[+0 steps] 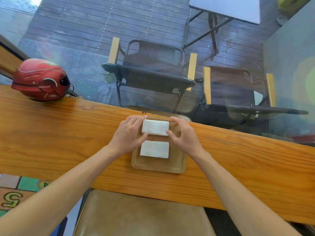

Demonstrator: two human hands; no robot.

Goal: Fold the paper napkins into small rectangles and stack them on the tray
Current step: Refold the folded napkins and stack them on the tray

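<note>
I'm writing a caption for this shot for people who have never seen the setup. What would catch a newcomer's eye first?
Probably the two hands, the left hand and right hand, gripping the ends of a folded white napkin over the far end of a wooden tray at the centre of the wooden counter. A second folded napkin lies on the tray nearer the person. Next, the red helmet at the counter's far left.
</note>
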